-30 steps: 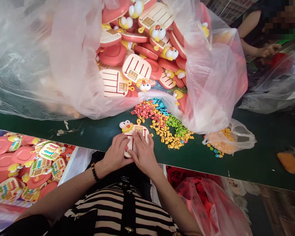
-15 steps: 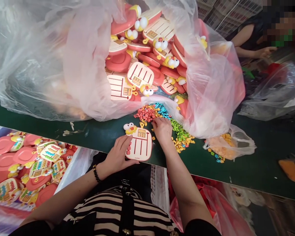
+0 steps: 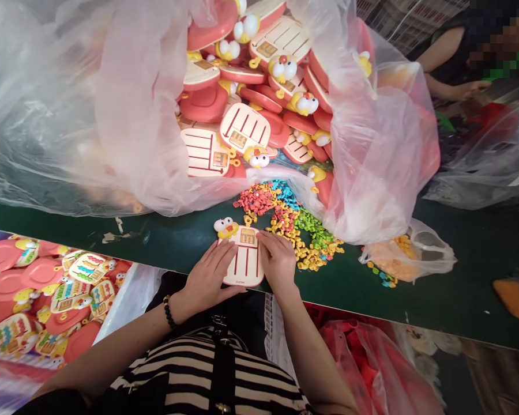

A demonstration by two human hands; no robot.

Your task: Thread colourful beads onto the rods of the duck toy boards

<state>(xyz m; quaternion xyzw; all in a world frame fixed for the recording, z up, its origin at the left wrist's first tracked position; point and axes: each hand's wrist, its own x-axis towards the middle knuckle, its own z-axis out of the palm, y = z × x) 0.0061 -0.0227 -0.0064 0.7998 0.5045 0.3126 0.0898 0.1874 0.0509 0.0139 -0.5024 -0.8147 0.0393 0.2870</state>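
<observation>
Head view, and here's the cream toy board [image 3: 243,262] at the near edge of the green bench [image 3: 173,236], the left hand [image 3: 208,274] laid along its left side, thumb spread wide; the right hand [image 3: 280,257] bunches its fingers narrowly at the upper right rim, though whether they pinch anything can't be told. Just beyond, coloured pieces [image 3: 288,218] heap before a plastic bag [image 3: 374,150].

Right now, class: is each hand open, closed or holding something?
Left hand: open, over the left side of the slotted toy board.
Right hand: bent at the board's right edge; grip unclear.
</observation>
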